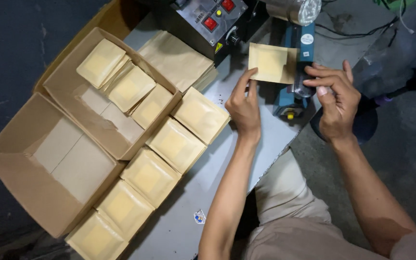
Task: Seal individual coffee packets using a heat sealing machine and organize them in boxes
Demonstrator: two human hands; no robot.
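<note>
Nearest the camera, the person's beige trousers (290, 207) fill the 6 o'clock edge, with a small round sticker (199, 216) lying on the grey table (188, 192) just to their left. A diagonal row of about 5 flat, square kraft-paper pouches (148, 175), each with a paler square window, runs from 7 o'clock up toward the centre, overlapping like roof tiles.

Farther out, the left hand (244, 107) pinches the lower left edge of 1 more kraft pouch (271, 62) between thumb and fingers, and the right hand (334, 98) curls narrowly over its right end, where that edge meets the blue sealing machine (298, 62). The pouch sits at about 1 o'clock, held flat and slightly tilted.

The risk, as a judgement: the right fingertips rest very close to the sealing head, so a slip could pinch or burn them. The pouch is thin, smooth paper, and a skewed feed could leave a crooked or creased seal.

At 9 to 10 o'clock stand 2 open corrugated cardboard boxes (34, 159); the nearer holds nothing visible, the farther holds 4 or so pouches lying loosely. A stack of plain brown bags (176, 58) lies beside the black control box (208, 19) with red buttons at 12 o'clock, next to a shiny metal cylinder (297, 9).
</note>
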